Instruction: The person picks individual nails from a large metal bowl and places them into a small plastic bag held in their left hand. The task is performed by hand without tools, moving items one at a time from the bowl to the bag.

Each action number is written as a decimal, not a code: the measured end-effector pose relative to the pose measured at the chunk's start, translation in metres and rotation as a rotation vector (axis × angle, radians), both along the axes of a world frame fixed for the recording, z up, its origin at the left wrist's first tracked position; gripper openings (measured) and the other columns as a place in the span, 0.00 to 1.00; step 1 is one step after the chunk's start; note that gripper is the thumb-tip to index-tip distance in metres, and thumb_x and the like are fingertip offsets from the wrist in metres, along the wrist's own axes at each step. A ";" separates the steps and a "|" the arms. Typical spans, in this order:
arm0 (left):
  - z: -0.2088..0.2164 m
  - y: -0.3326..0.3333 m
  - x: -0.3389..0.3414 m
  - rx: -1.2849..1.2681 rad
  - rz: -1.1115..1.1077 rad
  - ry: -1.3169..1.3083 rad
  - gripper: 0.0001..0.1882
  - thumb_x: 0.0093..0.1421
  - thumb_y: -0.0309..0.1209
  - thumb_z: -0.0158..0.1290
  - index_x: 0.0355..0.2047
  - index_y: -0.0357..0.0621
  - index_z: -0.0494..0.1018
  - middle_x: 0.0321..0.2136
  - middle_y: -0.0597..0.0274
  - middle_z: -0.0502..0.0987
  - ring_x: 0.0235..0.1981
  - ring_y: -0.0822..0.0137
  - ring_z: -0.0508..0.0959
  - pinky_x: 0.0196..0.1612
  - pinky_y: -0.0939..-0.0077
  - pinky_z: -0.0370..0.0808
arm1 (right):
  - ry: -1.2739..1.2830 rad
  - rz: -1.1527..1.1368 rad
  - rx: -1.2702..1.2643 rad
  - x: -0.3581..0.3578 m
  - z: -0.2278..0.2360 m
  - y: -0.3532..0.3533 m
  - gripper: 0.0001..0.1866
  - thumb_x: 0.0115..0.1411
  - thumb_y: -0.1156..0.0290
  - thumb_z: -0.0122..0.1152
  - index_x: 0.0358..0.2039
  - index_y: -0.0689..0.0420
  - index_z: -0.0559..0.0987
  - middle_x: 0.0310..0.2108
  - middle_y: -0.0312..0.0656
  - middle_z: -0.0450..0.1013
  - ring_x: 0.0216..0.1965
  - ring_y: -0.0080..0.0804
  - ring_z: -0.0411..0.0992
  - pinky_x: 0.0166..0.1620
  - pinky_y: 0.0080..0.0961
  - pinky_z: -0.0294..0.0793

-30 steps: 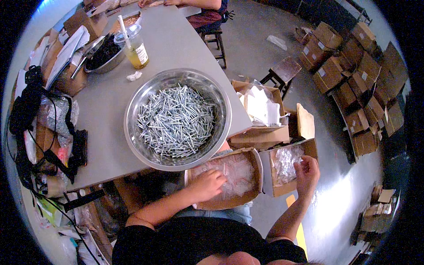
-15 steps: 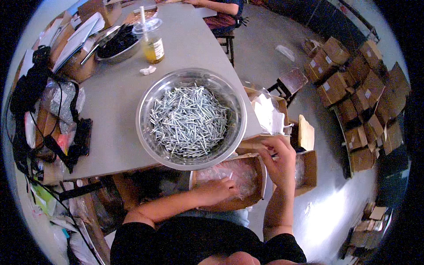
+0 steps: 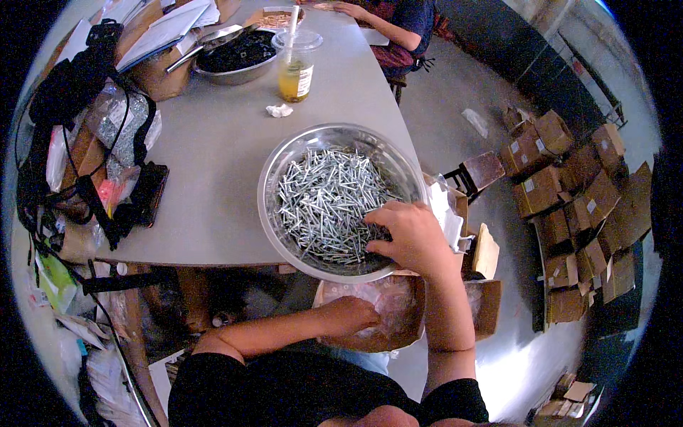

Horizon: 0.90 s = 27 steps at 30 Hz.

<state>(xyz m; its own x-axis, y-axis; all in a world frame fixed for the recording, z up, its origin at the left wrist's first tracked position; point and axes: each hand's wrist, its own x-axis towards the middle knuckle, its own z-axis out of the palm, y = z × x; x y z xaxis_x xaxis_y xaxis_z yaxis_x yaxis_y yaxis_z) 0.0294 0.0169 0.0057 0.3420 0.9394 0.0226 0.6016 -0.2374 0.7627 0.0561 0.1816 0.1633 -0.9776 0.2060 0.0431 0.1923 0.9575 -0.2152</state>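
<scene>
Gathering screws for bagging looks to be the step in hand, judged from where the hands sit. Left hand (image 3: 350,315) is below the edge of the grey surface (image 3: 206,178), loosely curled, resting on a clear plastic bag (image 3: 388,299) that lies in an open brown cardboard box (image 3: 370,340) on the lap; whether it pinches the film or only steadies it cannot be told. Wide round shiny steel bowl (image 3: 284,160) sits at the surface's near edge, heaped with silver screws (image 3: 320,203). Right hand (image 3: 409,235) reaches over the bowl's near-right rim, fingers bent down into the pile, closing on a clump; how many it has is hidden under the palm. Next move, as a judgement: lift the handful clear of the rim without spilling and carry it down to the bag, which needs its mouth held open.
</scene>
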 end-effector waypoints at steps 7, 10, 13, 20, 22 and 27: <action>-0.011 -0.001 0.003 0.199 0.132 -0.334 0.10 0.55 0.29 0.53 0.36 0.42 0.78 0.31 0.55 0.76 0.36 0.50 0.78 0.41 0.60 0.75 | -0.066 -0.023 -0.088 -0.006 -0.003 0.004 0.14 0.47 0.60 0.67 0.34 0.50 0.80 0.33 0.44 0.75 0.36 0.48 0.76 0.39 0.42 0.76; -0.012 0.000 -0.001 0.262 0.129 -0.287 0.09 0.54 0.30 0.56 0.34 0.41 0.78 0.30 0.56 0.76 0.35 0.53 0.78 0.39 0.60 0.75 | 0.011 -0.004 -0.069 -0.004 -0.004 0.002 0.10 0.45 0.66 0.68 0.29 0.54 0.81 0.29 0.43 0.75 0.30 0.42 0.76 0.36 0.36 0.75; 0.004 -0.003 -0.009 0.170 0.192 -0.333 0.08 0.54 0.32 0.58 0.31 0.41 0.78 0.26 0.58 0.76 0.31 0.54 0.78 0.36 0.61 0.74 | 0.061 -0.034 -0.064 -0.002 -0.010 0.006 0.07 0.46 0.68 0.65 0.27 0.55 0.81 0.26 0.43 0.74 0.30 0.42 0.76 0.35 0.35 0.75; 0.003 -0.006 -0.015 -0.001 0.361 -0.490 0.10 0.56 0.36 0.60 0.29 0.41 0.79 0.25 0.58 0.79 0.28 0.61 0.79 0.34 0.66 0.74 | 0.045 -0.051 -0.093 -0.003 -0.008 0.001 0.07 0.46 0.70 0.64 0.28 0.56 0.81 0.26 0.44 0.75 0.29 0.44 0.75 0.35 0.36 0.75; 0.000 -0.004 -0.015 0.040 0.372 -0.530 0.10 0.57 0.35 0.60 0.32 0.41 0.80 0.29 0.57 0.80 0.31 0.62 0.79 0.37 0.68 0.74 | 0.045 -0.039 -0.089 -0.003 -0.005 -0.001 0.07 0.46 0.71 0.63 0.28 0.56 0.81 0.26 0.44 0.75 0.29 0.44 0.75 0.35 0.36 0.75; -0.010 0.003 -0.011 0.070 0.313 -0.590 0.11 0.60 0.32 0.56 0.41 0.42 0.80 0.36 0.55 0.81 0.38 0.63 0.80 0.45 0.70 0.74 | 0.047 -0.024 -0.070 -0.002 -0.012 0.006 0.07 0.46 0.71 0.64 0.28 0.56 0.81 0.27 0.44 0.75 0.31 0.45 0.75 0.36 0.37 0.75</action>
